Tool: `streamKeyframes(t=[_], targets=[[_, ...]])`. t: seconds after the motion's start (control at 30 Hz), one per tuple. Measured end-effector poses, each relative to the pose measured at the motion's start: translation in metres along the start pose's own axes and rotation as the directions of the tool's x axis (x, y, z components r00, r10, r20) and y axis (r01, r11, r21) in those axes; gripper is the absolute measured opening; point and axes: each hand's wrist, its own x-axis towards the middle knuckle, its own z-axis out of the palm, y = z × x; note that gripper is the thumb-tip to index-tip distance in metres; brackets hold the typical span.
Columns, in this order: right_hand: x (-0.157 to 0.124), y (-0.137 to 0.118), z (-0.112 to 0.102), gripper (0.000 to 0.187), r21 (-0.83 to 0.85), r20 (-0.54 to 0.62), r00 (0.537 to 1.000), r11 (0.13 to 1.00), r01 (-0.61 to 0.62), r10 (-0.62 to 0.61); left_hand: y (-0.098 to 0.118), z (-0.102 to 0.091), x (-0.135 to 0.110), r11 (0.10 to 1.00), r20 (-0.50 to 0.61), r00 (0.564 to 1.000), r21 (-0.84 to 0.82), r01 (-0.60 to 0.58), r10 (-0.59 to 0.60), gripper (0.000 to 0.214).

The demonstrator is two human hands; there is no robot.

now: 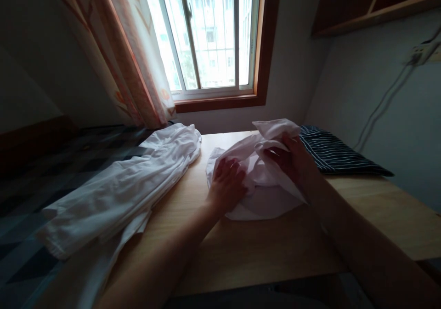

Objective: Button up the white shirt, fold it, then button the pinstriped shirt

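A white shirt [272, 201] lies bunched on the wooden table in front of me, its upper part lifted in a loose fold. My left hand [230, 180] rests on the left side of the cloth, fingers spread and laid over it. With my right hand [292, 157] I grip the raised edge at the upper right, thumb and fingers around the fabric. Some of the right fingers are hidden inside the fold. A second white garment [124, 189] is stretched out to the left, apart from both hands.
The light wooden table [262, 258] carries a dark striped folded cloth [337, 152] at the right back. On the left is a bed with a dark checked cover [20, 198]. Behind are a window [213, 37] and a patterned curtain [127, 47]. A cable [382, 102] hangs on the right wall.
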Motion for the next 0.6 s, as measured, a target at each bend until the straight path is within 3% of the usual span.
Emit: streamKeyframes(t=[0.13, 0.2, 0.3, 0.37, 0.43, 0.5, 0.6], targets=[[0.004, -0.016, -0.009, 0.035, -0.071, 0.018, 0.998, 0.996, 0.054, -0.053, -0.014, 0.004, -0.002, 0.999, -0.025, 1.000, 0.031, 0.010, -0.009, 0.022], [0.009, -0.022, -0.017, 0.030, -0.070, -0.012, 0.987, 0.984, 0.161, -0.162, -0.021, -0.005, 0.002, 1.000, -0.029, 1.000, 0.002, 0.006, -0.006, 0.020], [0.018, -0.028, -0.031, 0.022, -0.102, -0.133, 0.917, 0.926, 0.364, -0.375, -0.033, -0.025, 0.009, 0.996, -0.088, 0.994, -0.060, 0.059, -0.064, 0.020], [0.023, -0.030, -0.039, 0.021, -0.132, -0.205, 0.871, 0.894, 0.427, -0.446, -0.041, -0.039, 0.014, 0.981, -0.178, 0.970, -0.130, 0.144, -0.166, 0.017], [0.026, -0.032, -0.043, 0.022, -0.167, -0.226, 0.857, 0.885, 0.435, -0.464, -0.050, -0.051, 0.019, 0.940, -0.312, 0.900, -0.252, 0.230, -0.303, 0.010], [0.026, -0.033, -0.043, 0.022, -0.213, -0.206, 0.861, 0.881, 0.424, -0.464, -0.059, -0.060, 0.025, 0.854, -0.425, 0.776, -0.445, 0.270, -0.467, 0.008], [0.023, -0.035, -0.037, 0.023, -0.274, -0.150, 0.871, 0.866, 0.418, -0.468, -0.070, -0.071, 0.032, 0.586, -0.400, 0.576, -0.791, 0.177, -0.713, 0.018]])
